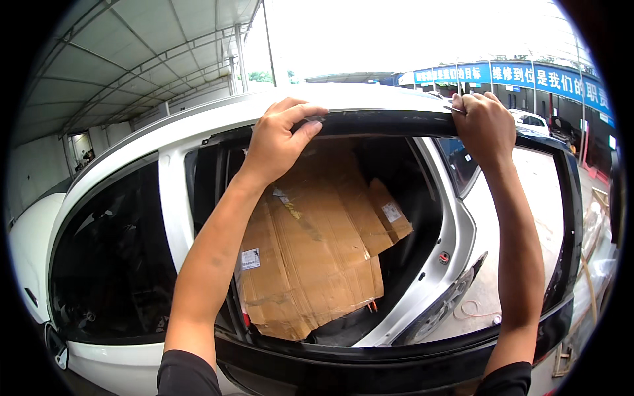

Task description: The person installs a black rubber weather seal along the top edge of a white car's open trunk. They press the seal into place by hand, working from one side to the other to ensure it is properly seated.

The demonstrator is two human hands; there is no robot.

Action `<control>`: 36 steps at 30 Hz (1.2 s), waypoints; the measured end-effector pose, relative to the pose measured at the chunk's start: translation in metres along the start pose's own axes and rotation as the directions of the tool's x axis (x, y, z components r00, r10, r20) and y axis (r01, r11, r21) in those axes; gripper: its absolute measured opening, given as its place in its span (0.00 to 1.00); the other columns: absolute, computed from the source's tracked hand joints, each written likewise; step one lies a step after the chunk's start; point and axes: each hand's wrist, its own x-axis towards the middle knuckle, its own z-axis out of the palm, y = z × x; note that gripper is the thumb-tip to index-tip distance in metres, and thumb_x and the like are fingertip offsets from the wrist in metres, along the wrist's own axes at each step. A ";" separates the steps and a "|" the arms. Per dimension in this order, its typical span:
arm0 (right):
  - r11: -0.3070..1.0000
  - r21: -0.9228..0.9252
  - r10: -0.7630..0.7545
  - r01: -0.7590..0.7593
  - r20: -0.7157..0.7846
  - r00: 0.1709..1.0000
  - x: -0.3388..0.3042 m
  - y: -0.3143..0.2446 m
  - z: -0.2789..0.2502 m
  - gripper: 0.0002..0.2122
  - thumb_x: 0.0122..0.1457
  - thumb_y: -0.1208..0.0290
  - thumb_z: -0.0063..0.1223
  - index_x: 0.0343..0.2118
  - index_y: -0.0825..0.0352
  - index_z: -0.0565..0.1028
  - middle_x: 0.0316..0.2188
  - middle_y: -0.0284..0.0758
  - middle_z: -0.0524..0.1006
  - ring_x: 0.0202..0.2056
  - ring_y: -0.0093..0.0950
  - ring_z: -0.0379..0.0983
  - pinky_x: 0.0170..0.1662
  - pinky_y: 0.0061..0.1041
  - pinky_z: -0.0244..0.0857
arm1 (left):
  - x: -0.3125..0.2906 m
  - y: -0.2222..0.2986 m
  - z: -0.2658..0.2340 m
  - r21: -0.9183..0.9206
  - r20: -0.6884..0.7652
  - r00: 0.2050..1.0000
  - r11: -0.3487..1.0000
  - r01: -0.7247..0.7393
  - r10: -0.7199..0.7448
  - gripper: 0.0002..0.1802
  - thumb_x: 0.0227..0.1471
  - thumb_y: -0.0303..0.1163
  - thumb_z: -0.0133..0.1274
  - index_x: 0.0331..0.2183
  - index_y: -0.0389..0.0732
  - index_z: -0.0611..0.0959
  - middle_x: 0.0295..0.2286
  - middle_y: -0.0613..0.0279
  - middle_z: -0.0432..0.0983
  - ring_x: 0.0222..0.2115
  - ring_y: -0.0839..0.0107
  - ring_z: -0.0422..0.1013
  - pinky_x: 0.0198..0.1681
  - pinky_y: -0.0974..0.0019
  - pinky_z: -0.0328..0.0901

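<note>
Both arms are raised to the black window frame [389, 123] of an open car door. My left hand [281, 135] is closed on the frame's top edge, thumb and fingers pinched together. Farther right, my right hand [487, 127] has its fingers curled over the same top edge. A thin pale edge shows beside its fingertips; I cannot make out what it belongs to. Through the window opening I see flattened brown cardboard [310, 244] inside the white car [175, 198].
A dark front window [112, 257] and a side mirror [58, 346] are at the left. The silver door sill [422, 284] curves behind the frame. A thin hose [472, 309] lies on the pale floor. Plastic-wrapped material [598, 284] and another white car [528, 121] stand at the right.
</note>
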 end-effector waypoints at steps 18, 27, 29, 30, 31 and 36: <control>0.998 -0.007 -0.068 0.068 -0.122 0.990 -0.002 0.005 0.018 0.17 0.56 0.64 0.48 0.13 0.60 0.80 0.14 0.36 0.78 0.26 0.33 0.79 0.23 0.29 0.70 | 0.008 -0.031 -0.002 -0.090 0.129 0.991 0.995 0.036 -0.024 0.07 0.50 0.22 0.57 0.29 0.36 0.74 0.26 0.70 0.67 0.26 0.81 0.60 0.31 0.76 0.58; 0.998 -0.021 -0.062 0.059 -0.141 0.988 -0.002 0.001 0.019 0.17 0.56 0.62 0.48 0.14 0.60 0.80 0.15 0.36 0.78 0.26 0.33 0.79 0.23 0.29 0.70 | -0.002 -0.029 0.003 -0.143 0.066 0.994 0.985 0.092 -0.083 0.06 0.51 0.21 0.56 0.32 0.36 0.76 0.28 0.69 0.67 0.27 0.81 0.63 0.32 0.77 0.59; 0.998 -0.015 -0.064 0.062 -0.149 0.987 -0.001 0.000 0.018 0.17 0.56 0.62 0.48 0.14 0.59 0.80 0.15 0.36 0.78 0.26 0.33 0.79 0.24 0.30 0.71 | 0.001 -0.028 -0.002 -0.093 0.071 0.996 0.994 0.065 -0.058 0.06 0.50 0.21 0.56 0.33 0.36 0.76 0.28 0.68 0.67 0.26 0.80 0.64 0.32 0.75 0.60; 0.998 -0.011 -0.065 0.064 -0.140 0.988 -0.001 -0.001 0.018 0.17 0.56 0.62 0.48 0.14 0.59 0.80 0.15 0.36 0.78 0.26 0.33 0.79 0.24 0.30 0.71 | 0.001 -0.027 -0.003 -0.088 0.078 0.995 0.994 0.065 -0.058 0.06 0.50 0.21 0.56 0.33 0.35 0.76 0.27 0.67 0.67 0.26 0.80 0.64 0.32 0.75 0.60; 0.998 -0.005 -0.065 0.065 -0.132 0.989 -0.001 -0.002 0.018 0.17 0.56 0.62 0.48 0.14 0.59 0.80 0.16 0.36 0.79 0.26 0.33 0.79 0.24 0.30 0.71 | 0.001 -0.026 -0.004 -0.080 0.086 0.995 0.995 0.064 -0.058 0.07 0.50 0.21 0.56 0.33 0.35 0.76 0.27 0.67 0.67 0.26 0.79 0.64 0.32 0.75 0.61; 0.998 -0.028 -0.050 0.052 0.038 0.998 0.000 0.006 0.015 0.13 0.55 0.64 0.48 0.18 0.59 0.81 0.19 0.37 0.79 0.26 0.34 0.80 0.30 0.35 0.74 | 0.007 -0.022 -0.005 -0.158 0.112 0.985 0.976 0.148 -0.131 0.06 0.49 0.23 0.58 0.32 0.36 0.79 0.26 0.63 0.73 0.28 0.76 0.69 0.33 0.70 0.64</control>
